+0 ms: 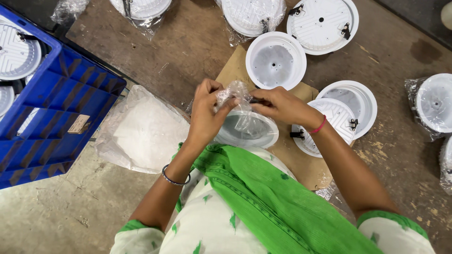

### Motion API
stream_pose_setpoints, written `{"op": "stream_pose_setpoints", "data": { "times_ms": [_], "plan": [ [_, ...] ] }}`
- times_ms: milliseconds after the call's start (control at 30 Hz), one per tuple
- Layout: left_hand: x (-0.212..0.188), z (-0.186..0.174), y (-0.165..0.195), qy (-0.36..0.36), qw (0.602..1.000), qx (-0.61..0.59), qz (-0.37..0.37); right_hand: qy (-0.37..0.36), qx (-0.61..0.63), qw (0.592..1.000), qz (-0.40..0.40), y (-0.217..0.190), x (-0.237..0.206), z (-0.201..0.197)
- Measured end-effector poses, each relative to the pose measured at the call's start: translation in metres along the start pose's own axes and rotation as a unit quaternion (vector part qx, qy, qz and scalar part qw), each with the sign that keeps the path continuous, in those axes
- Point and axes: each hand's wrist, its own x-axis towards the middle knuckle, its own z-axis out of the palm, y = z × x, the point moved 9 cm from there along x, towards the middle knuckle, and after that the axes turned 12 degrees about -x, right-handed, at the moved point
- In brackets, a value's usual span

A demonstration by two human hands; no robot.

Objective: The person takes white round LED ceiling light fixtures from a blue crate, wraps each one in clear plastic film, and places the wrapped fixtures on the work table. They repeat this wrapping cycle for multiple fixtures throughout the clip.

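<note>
A round white light housing [247, 129] sits in a clear plastic bag [234, 94] just above my lap. My left hand [206, 113] grips the bag's gathered top from the left. On the right, my right hand [280, 106] pinches the same bunched plastic, and a small dark clip shows at its fingertips. Both hands meet over the housing and hide its upper rim.
A blue plastic crate [56, 117] stands at the left beside bagged white discs. A stack of clear bags [143, 129] lies on the floor. Bare white housings [275, 61], [346, 106] and a flat disc [322, 23] rest near a cardboard sheet [235, 68]. More bagged housings [433, 103] lie at the right.
</note>
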Motion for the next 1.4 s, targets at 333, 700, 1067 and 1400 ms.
{"op": "stream_pose_setpoints", "data": {
  "times_ms": [333,700,1067,1400],
  "plan": [
    [0.009,0.035,0.026,-0.048,0.995,0.089,-0.02,0.045,0.139,0.989,-0.002,0.008,-0.004,0.013],
    [-0.02,0.056,0.055,-0.199,0.971,0.109,0.081,0.042,0.167,0.985,0.028,0.026,-0.009,0.011],
    [-0.027,0.073,0.033,-0.183,0.959,0.195,0.097,-0.064,0.215,0.974,0.016,0.051,-0.015,0.021],
    [-0.017,0.07,0.029,-0.199,0.967,0.146,0.057,-0.075,0.355,0.93,0.052,0.051,-0.021,0.029]
  ]
}}
